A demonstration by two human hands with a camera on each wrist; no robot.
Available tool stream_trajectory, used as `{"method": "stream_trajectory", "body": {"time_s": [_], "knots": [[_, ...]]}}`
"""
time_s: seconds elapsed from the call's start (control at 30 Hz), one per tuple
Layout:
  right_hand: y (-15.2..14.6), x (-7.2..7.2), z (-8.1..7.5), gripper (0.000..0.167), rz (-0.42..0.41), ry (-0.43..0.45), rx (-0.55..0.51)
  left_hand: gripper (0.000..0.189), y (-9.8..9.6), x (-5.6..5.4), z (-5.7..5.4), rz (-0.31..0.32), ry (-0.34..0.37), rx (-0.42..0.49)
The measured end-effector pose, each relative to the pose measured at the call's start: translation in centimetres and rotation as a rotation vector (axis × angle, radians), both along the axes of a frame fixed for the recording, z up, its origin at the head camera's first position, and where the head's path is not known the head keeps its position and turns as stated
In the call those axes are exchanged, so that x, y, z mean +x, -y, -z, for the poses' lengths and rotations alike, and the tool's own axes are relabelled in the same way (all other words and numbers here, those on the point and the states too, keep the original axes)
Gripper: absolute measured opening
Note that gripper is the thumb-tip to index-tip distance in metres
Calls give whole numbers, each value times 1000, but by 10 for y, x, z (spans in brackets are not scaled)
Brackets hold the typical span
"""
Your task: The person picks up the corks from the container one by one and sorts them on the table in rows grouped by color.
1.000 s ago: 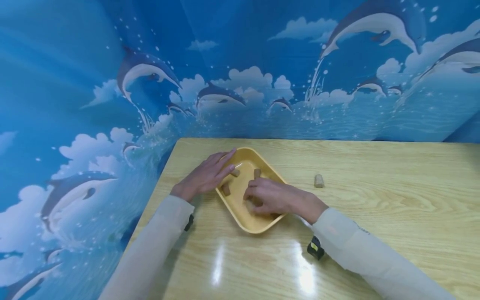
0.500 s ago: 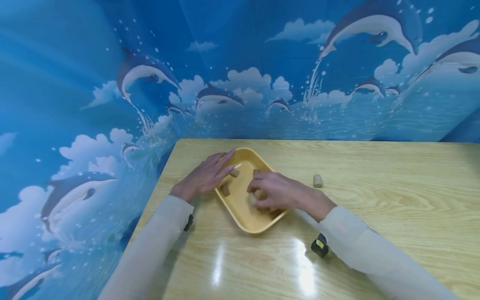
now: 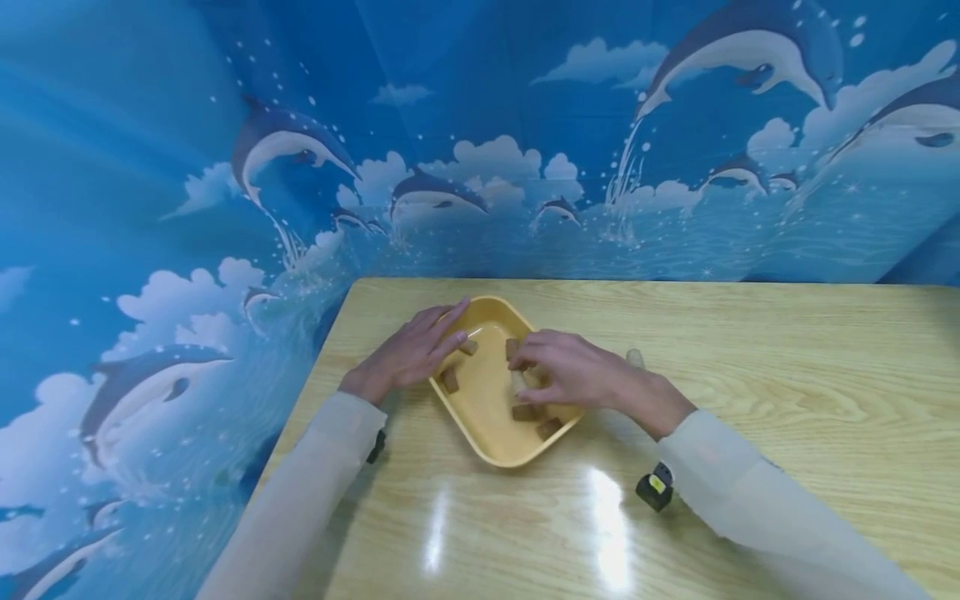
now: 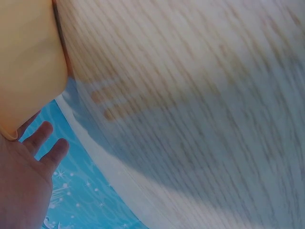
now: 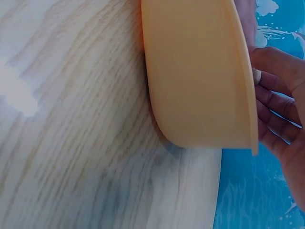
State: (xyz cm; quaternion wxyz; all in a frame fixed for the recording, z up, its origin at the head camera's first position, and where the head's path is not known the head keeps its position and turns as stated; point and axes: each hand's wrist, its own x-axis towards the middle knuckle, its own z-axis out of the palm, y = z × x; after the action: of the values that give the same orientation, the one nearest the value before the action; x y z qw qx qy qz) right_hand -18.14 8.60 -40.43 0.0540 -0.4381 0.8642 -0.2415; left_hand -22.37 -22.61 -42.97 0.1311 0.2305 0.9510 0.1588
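Observation:
A yellow plastic tray (image 3: 480, 437) stands on the table, turned corner-forward. My left hand (image 3: 410, 348) rests on its left rim, fingers straight and spread; in the left wrist view those fingertips reach past the tray wall. Over the tray's right side, my right hand (image 3: 566, 371) pinches a pale tan cork (image 3: 517, 383) between thumb and fingers. The right wrist view shows just the end of the cork (image 5: 257, 76) behind the rim. Several small brown blocks lie in the tray, among them a block (image 3: 450, 381) at left and a block (image 3: 549, 428) at the near right corner.
Another tan cork (image 3: 635, 358) sits on the wood-grain table (image 3: 787, 358), partly hidden behind my right wrist. A blue curtain with dolphins (image 3: 480, 192) hangs along the table's back and left edges.
My right hand has shifted right and slightly back within the tray, holding the cork. Brown blocks beneath it have come into view. The left hand stays put.

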Motion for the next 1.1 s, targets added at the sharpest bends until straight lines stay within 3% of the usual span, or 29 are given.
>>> {"method": "stream_trajectory", "body": {"time_s": [1.1], "knots": [[-56,-3,-14,35,159,23,-85,67,-2,1,0,-19,4,6]]}}
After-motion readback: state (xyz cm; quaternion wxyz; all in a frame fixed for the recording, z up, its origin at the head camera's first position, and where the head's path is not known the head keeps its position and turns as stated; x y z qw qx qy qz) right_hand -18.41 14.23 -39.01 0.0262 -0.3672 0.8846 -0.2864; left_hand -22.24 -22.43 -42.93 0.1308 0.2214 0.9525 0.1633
